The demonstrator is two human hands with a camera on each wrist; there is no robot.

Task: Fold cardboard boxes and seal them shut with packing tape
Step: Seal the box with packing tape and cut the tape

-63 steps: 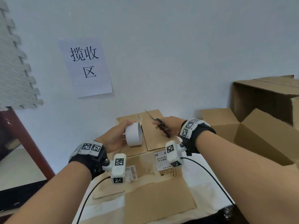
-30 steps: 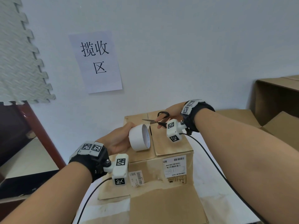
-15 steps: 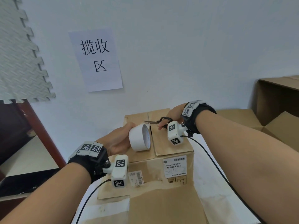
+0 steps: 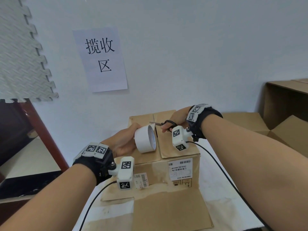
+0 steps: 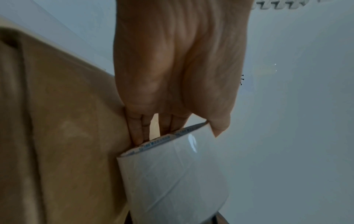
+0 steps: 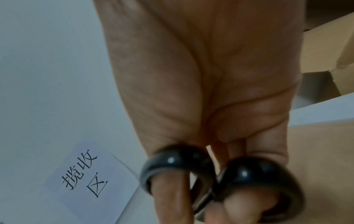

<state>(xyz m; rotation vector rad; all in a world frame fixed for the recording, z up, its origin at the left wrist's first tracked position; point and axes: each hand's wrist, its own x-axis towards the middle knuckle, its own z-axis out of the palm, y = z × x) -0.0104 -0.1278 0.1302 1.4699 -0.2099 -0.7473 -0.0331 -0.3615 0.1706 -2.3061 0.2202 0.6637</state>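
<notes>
Both hands full: tape roll [image 4: 145, 139], scissors [image 4: 164, 124] above box [image 4: 179, 151] seam.

pale wall [image 4: 200, 47]; paper sign [image 4: 100, 59]; foam mat [image 4: 20, 52]

A paper sign [image 4: 100, 59] on the wall reads "揽收区"; the box labels [image 4: 180, 168] seem too small to read.

On the wall ahead of you hangs a paper sign [image 4: 100, 59] with printed characters; a grey foam mat [image 4: 20, 52] covers its upper left.
</notes>
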